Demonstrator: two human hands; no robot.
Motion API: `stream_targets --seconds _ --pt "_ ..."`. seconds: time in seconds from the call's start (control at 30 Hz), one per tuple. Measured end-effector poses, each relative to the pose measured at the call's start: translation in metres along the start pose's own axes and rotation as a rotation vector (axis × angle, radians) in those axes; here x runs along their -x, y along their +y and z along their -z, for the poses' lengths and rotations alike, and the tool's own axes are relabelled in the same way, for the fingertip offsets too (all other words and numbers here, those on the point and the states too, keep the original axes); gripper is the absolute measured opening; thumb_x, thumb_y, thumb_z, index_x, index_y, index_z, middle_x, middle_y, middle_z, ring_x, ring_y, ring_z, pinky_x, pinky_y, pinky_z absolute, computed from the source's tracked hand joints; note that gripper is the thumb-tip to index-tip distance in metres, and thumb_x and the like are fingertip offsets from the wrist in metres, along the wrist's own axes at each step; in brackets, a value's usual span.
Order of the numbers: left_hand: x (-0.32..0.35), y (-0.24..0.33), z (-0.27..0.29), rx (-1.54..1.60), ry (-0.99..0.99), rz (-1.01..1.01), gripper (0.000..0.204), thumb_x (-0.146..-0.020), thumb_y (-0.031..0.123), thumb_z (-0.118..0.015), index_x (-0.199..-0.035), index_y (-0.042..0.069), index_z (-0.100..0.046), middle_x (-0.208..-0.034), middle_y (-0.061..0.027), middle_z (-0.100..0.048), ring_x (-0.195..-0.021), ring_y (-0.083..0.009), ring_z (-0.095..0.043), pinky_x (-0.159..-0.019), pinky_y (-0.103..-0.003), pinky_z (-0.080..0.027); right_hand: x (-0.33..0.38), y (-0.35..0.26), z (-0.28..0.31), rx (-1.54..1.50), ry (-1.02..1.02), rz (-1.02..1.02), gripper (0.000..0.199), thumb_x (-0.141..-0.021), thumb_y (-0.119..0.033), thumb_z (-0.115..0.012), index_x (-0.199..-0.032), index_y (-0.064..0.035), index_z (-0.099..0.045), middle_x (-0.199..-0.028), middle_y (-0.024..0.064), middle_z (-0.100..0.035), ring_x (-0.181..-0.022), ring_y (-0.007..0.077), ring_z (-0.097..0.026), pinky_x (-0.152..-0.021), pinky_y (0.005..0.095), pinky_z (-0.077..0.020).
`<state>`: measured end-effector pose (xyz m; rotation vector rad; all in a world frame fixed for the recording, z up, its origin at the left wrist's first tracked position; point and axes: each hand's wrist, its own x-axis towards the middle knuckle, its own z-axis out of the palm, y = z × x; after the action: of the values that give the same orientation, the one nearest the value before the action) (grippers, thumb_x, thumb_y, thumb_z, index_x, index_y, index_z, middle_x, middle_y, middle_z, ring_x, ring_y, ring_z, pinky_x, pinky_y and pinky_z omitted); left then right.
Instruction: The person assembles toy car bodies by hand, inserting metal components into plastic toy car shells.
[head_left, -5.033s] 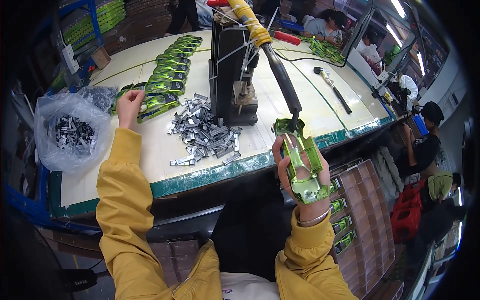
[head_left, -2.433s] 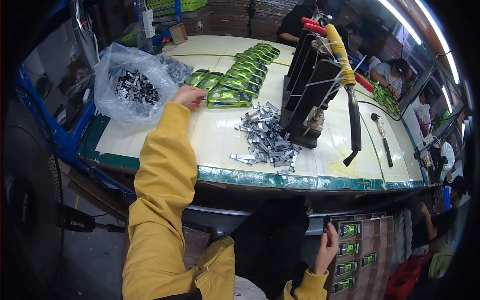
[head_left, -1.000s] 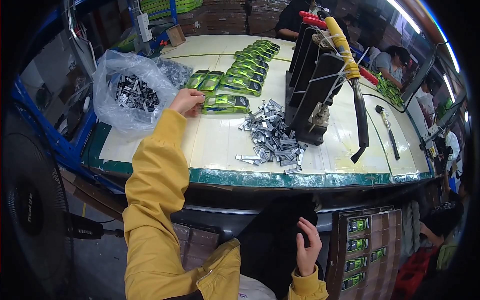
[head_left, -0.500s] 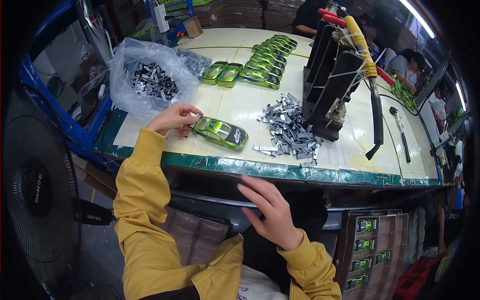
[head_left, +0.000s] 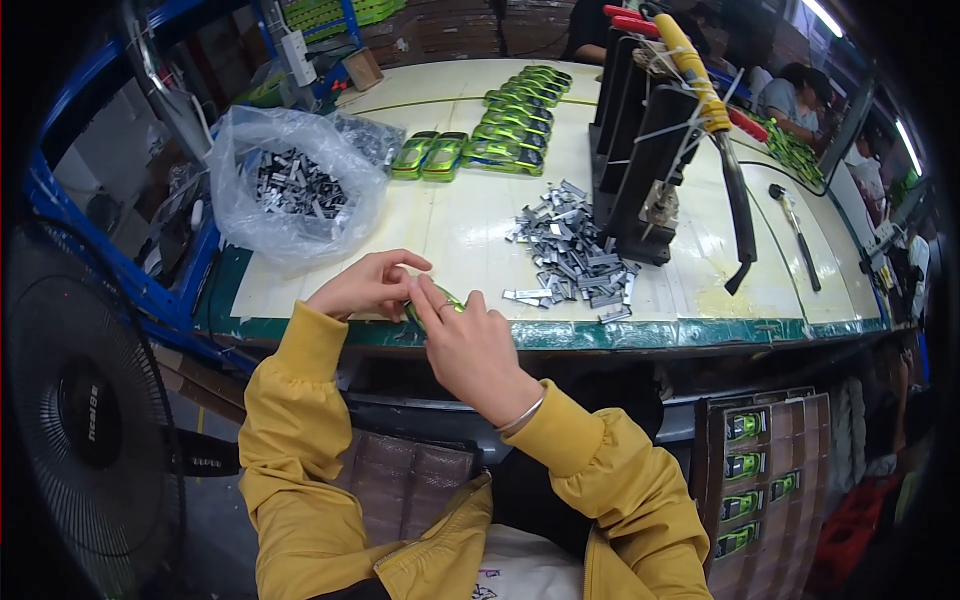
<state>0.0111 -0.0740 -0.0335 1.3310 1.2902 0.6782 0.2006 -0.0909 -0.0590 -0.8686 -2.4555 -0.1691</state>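
Both hands meet over the table's near edge, around a glossy green toy car body (head_left: 413, 315) that they mostly cover. My left hand (head_left: 370, 287) has its thumb and fingers closed at the left end of the car. From the right, my right hand (head_left: 470, 345) wraps over it, fingertips touching my left fingers. Any small part between the fingertips is hidden. Beyond them, to the right, lies a loose heap of small silvery metal clips (head_left: 575, 250).
At the left stands an open clear plastic bag (head_left: 300, 195) of similar clips. Green car bodies (head_left: 505, 135) line up farther back. A black stand with tools (head_left: 650, 150) rises to the right, near a hammer (head_left: 797, 238). Below right is a compartmented box (head_left: 765, 490); a fan (head_left: 90, 420) stands left.
My right hand has risen from below the table edge to the car body and closed on it. The car body has come nearer to me and is now mostly covered.
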Motion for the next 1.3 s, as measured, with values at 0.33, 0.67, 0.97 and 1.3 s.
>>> stream_targets --seconds 0.33,0.67,0.97,1.3 --pt "0.001 0.012 0.005 -0.056 -0.163 0.021 0.035 -0.077 0.007 -0.055 -0.108 0.003 -0.040 -0.080 -0.0057 -0.057 -0.064 -0.0108 -0.057 -0.059 -0.021 -0.048 0.005 -0.004 0.019 -0.027 -0.087 -0.015 0.071 -0.064 -0.009 -0.060 -0.128 -0.0077 -0.029 -0.117 0.0029 -0.044 -0.069 0.0255 -0.049 -0.045 0.0301 -0.0414" --pt "-0.108 0.056 -0.025 -0.520 0.143 -0.658 0.015 -0.071 0.004 -0.057 -0.085 0.004 -0.062 -0.081 -0.0041 -0.061 -0.068 -0.0125 -0.055 -0.063 -0.026 -0.045 0.054 0.022 0.069 -0.479 -0.057 -0.150 0.063 -0.072 -0.013 -0.058 -0.128 -0.0049 -0.031 -0.123 0.0065 -0.043 -0.074 0.0205 -0.050 -0.058 0.0291 -0.0470" --pt "-0.169 0.057 -0.034 -0.687 -0.069 -0.521 0.015 -0.066 0.006 -0.065 -0.080 0.003 -0.065 -0.070 -0.0061 -0.062 -0.063 -0.0123 -0.056 -0.060 -0.025 -0.045 0.145 0.085 0.095 -2.449 0.599 -1.068 0.040 -0.089 -0.031 -0.033 -0.114 -0.0028 -0.044 -0.108 0.0115 -0.051 -0.082 0.0326 -0.054 -0.057 0.0400 -0.0523" --pt "-0.178 0.046 -0.046 -0.033 0.075 -0.473 0.009 -0.073 0.007 -0.064 -0.079 0.002 -0.061 -0.069 0.0001 -0.056 -0.059 -0.0057 -0.048 -0.051 -0.019 -0.038 0.132 0.128 0.121 -2.520 0.773 -0.875 0.038 -0.088 -0.031 -0.035 -0.110 -0.0014 -0.046 -0.102 0.0121 -0.051 -0.090 0.0263 -0.047 -0.065 0.0336 -0.0481"
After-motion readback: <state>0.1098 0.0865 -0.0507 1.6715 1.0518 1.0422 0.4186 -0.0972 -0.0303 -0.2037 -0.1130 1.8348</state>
